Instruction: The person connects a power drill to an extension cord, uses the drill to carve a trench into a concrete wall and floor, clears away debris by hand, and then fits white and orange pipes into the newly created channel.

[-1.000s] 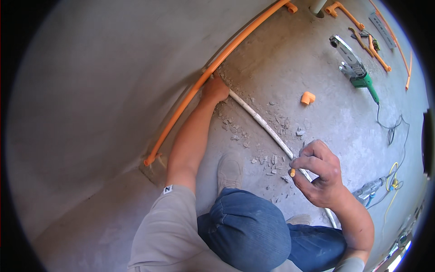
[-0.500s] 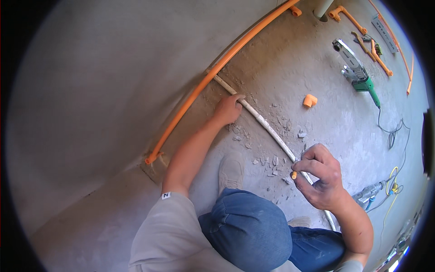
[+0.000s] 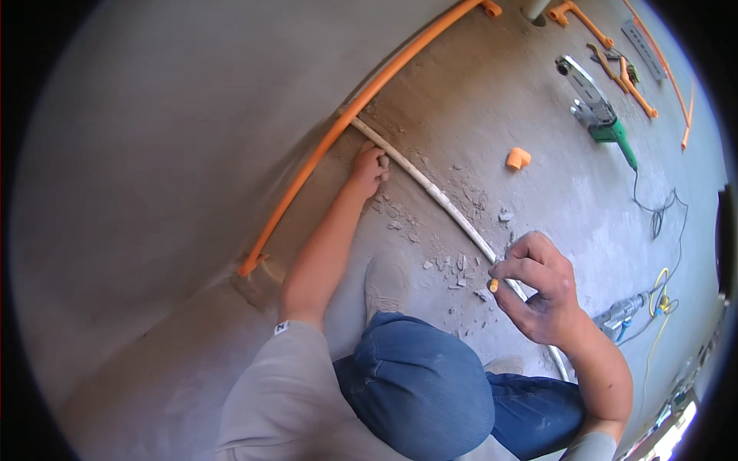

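A thin white pipe point(image 3: 437, 194) runs slantwise over the dusty floor, from under an orange pipe point(image 3: 323, 146) along the wall's foot down toward my knees. My left hand point(image 3: 367, 170) is beside the white pipe's far end, its fingers curled in; a greyish bit shows at the fingertips, but I cannot make out what it is. Above the nearer stretch of that pipe, my right hand point(image 3: 542, 286) pinches a cigarette point(image 3: 493, 285) between thumb and fingers, its orange filter end showing. Behind this hand part of the white pipe is hidden.
Broken rubble point(image 3: 461, 269) lies along the white pipe. An orange elbow fitting point(image 3: 518, 158) and a green-handled pipe welding tool point(image 3: 603, 115) with a trailing cord sit to the right. Farther back are orange pipe pieces point(image 3: 638, 96). A power drill point(image 3: 621, 313) lies right of my right arm.
My left hand has come off the white pipe and slid slightly left and farther away, beside it. My right hand still pinches the cigarette. The whole view has shifted a little.
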The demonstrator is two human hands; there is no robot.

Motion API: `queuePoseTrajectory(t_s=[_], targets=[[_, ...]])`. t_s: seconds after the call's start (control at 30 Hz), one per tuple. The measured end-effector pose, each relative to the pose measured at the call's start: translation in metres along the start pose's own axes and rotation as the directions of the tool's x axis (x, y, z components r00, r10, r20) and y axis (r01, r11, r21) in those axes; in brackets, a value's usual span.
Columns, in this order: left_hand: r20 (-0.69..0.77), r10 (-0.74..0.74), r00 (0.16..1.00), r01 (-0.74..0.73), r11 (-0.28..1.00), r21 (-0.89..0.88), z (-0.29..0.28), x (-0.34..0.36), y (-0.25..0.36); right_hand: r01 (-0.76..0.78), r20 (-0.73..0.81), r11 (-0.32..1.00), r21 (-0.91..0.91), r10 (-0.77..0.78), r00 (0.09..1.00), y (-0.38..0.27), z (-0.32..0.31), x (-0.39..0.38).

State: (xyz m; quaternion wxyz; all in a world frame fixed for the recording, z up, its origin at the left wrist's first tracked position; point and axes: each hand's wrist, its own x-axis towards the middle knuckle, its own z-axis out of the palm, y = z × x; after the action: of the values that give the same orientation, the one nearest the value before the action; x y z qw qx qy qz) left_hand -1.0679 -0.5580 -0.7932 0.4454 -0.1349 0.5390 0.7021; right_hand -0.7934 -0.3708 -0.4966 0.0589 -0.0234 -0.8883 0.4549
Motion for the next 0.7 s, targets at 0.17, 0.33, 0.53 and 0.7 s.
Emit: queuePoseTrajectory(t_s=[0.17,0.33,0.53,0.7], targets=[[-0.051,-0.096,0.994,0.099,0.993,0.062,-0.012,-0.027,0.014,-0.005,-0.030,1.000,0.009,0.006,1.000,0.002,-0.005,0.000],[-0.084,-0.102,0.991,0.098,0.994,-0.041,-0.007,-0.016,0.002,0.015,-0.015,1.000,0.013,-0.015,1.000,0.004,-0.003,0.004],[-0.022,-0.110,0.994,0.110,0.927,0.359,0.019,-0.035,-0.042,-0.017,-0.040,1.000,-0.001,0.017,0.999,0.004,-0.008,-0.005],[-0.161,0.280,0.946,-0.194,0.891,0.410,0.017,-0.025,0.004,-0.005,-0.061,1.000,-0.003,0.004,0.998,-0.002,-0.011,-0.007]])
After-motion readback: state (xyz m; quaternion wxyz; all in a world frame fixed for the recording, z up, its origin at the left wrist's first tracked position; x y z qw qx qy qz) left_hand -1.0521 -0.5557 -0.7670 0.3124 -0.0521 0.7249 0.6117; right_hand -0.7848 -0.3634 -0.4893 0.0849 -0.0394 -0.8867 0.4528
